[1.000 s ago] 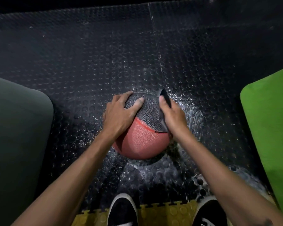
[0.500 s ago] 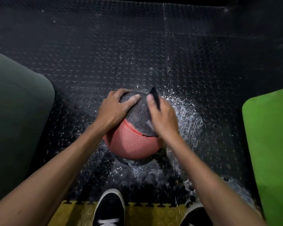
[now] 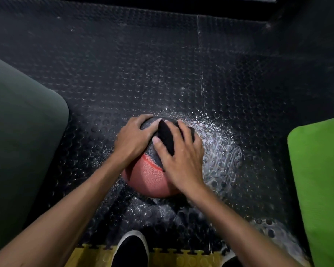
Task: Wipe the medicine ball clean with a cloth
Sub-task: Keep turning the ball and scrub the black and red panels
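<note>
The floor (image 3: 143, 60) was black studded rubber matting, wet and glistening around the red and grey medicine ball (image 3: 152, 180) that rested on it. A dark green mat (image 3: 21, 132) lay at the left and a bright green mat (image 3: 320, 180) at the right. Yellow interlocking tiles (image 3: 181, 257) joined the near edge, where a black shoe (image 3: 130, 251) stood.

The setting is a gym or fitness room. The floor (image 3: 123, 64) is covered in black rubber tiles with a raised stud pattern, joined by a visible seam running toward 12 o'clock. A yellow interlocking foam tile (image 3: 181, 257) borders it at 6 o'clock. A dark green exercise mat (image 3: 17, 141) lies at 9 o'clock and a bright green mat (image 3: 320, 180) at 3 o'clock. A red-and-grey medicine ball (image 3: 150, 178) sits at centre on the wet flooring.
</note>
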